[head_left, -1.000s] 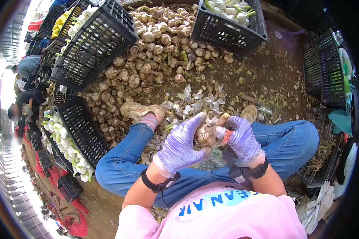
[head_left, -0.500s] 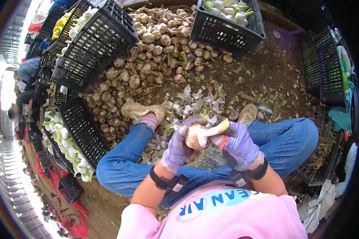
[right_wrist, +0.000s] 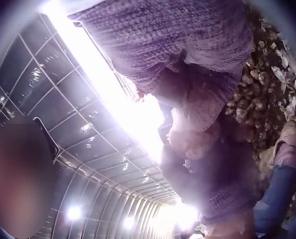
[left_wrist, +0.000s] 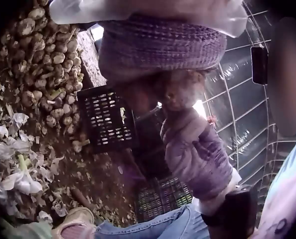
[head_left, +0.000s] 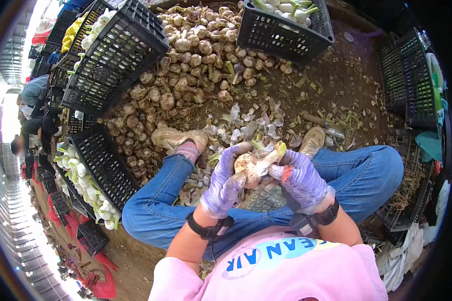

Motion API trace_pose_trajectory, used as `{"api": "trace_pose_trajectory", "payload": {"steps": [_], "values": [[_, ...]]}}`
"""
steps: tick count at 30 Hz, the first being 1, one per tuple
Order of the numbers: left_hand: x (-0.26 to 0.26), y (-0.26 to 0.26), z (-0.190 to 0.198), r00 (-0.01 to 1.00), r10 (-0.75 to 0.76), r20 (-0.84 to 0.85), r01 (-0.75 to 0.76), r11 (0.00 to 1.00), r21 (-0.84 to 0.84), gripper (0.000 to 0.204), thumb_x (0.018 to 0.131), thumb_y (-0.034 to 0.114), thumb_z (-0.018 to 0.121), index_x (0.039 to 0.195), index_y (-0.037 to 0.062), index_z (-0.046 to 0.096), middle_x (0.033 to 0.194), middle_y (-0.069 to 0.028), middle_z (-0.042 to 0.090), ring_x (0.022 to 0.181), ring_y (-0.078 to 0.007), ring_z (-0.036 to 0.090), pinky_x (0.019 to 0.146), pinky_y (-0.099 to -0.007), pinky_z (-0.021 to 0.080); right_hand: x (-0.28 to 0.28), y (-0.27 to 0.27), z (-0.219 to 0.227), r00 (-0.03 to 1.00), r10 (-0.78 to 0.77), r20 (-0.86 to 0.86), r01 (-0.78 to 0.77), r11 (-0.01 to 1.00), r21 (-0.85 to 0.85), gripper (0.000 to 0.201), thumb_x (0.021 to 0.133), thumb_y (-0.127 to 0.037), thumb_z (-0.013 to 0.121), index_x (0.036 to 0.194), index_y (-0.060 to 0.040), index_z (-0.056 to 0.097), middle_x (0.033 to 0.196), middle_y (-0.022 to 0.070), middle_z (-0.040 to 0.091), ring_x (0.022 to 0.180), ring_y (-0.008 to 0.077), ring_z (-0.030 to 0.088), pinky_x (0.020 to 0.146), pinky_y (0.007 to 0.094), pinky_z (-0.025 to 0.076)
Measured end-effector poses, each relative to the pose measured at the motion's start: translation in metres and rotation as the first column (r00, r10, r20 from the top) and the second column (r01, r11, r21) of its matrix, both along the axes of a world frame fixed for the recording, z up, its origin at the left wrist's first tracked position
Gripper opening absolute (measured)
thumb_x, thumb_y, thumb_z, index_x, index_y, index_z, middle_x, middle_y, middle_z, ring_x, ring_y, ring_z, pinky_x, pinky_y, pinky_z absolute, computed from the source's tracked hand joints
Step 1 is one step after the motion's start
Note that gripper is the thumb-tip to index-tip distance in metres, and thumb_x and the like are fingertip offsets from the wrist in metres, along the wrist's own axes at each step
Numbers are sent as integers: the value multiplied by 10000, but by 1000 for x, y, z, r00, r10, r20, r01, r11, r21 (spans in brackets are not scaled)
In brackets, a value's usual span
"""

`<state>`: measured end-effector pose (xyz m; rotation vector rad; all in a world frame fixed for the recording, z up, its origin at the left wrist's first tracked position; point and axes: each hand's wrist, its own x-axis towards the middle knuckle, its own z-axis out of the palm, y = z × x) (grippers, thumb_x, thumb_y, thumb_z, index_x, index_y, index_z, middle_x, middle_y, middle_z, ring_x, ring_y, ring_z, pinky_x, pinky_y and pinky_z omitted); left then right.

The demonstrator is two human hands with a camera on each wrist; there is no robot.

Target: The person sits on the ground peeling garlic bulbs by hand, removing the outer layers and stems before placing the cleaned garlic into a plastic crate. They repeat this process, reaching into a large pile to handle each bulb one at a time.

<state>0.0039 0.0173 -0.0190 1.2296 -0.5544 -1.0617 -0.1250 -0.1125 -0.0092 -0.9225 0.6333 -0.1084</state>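
Both hands wear purple knitted gloves and meet over the person's lap. My left hand (head_left: 222,183) grips a garlic bulb (head_left: 245,164) from the left, fingers over its far side and thumb against its near side. The bulb has pale skin with brown patches, and its thick cut stem (head_left: 273,154) points up to the right. At the stem side, my right hand (head_left: 306,178) pinches by the neck of the bulb, its thumb wrapped with an orange-red band (head_left: 287,173). In the left wrist view the bulb (left_wrist: 184,89) is dim between the gloves.
A heap of unpeeled garlic (head_left: 186,75) lies ahead, with shed skins (head_left: 248,128) between the shoes. Black crates of pale garlic stand at the left (head_left: 105,173), upper left (head_left: 118,57) and top (head_left: 281,37). More black crates (head_left: 409,80) stand at the right.
The bulb's brown, dirty outer layer has given way to paler skin. It has turned and shifted left, its stem pointing right. The left fingers, earlier more spread, now curl round it.
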Motion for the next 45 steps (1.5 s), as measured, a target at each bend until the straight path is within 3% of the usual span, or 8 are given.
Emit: {"api": "trace_pose_trajectory", "payload": {"steps": [9,13,15,21,27,33,39,45], "values": [[4,4,-13,948,-61,312,58,998,20,720,802,509,605,1241,-31,419,1103,-113,561,1012,-220,559,868,-321,438,1,-2,2,1000,-18,17,13,963,270,306,808,-94,647,1092,-19,559,1001,44,617,902,114,578,815,261,467],[3,-3,-10,972,45,-232,-13,991,135,571,827,471,590,1156,14,497,1000,-97,585,895,-207,586,781,-345,505,-7,5,-25,994,35,100,-29,998,-59,287,820,-85,632,1087,-16,552,1017,43,610,897,109,576,814,264,466],[4,-3,-23,486,265,-833,5,952,306,453,830,384,611,1083,14,553,912,-81,599,874,-207,591,774,-335,509,-11,8,-41,987,86,139,-31,934,-356,286,825,-79,624,1093,-13,551,1019,43,609,899,110,575,815,263,467],[-9,-5,-19,998,55,-12,-51,967,251,789,789,288,700,1381,60,231,1090,-84,539,978,-174,538,747,-284,498,-9,2,-26,982,-183,34,179,977,113,302,806,-95,627,1084,8,570,1060,87,616,919,134,583,813,271,469],[8,-5,-4,779,-113,-617,304,929,213,753,820,612,509,1290,35,390,997,-62,539,838,-136,545,764,-264,467,-13,-25,-30,909,388,154,-131,615,-777,215,803,-54,552,1011,-15,591,984,66,609,923,140,569,800,278,463],[-6,-16,-5,953,-99,288,6,951,308,733,793,569,588,1248,22,411,995,-65,532,830,-127,547,741,-250,475,-14,-3,-45,991,56,125,-29,977,-210,302,827,-89,565,1114,-18,507,1017,60,583,949,137,550,823,270,451],[6,-10,-6,818,-46,-573,144,981,128,670,741,435,721,1200,28,451,1070,-80,544,990,-151,532,831,-281,459,-24,9,-49,981,32,192,-30,999,-11,701,814,-501,591,1272,-7,395,1249,168,474,1137,293,487,939,420,431],[12,-12,-12,846,-74,528,0,990,139,352,788,42,667,1131,26,590,1087,-105,575,991,-201,579,857,-297,468,-13,-6,-33,950,-219,222,77,855,513,513,846,-359,612,1187,1,478,1103,151,581,949,252,611,773,326,535]]}}
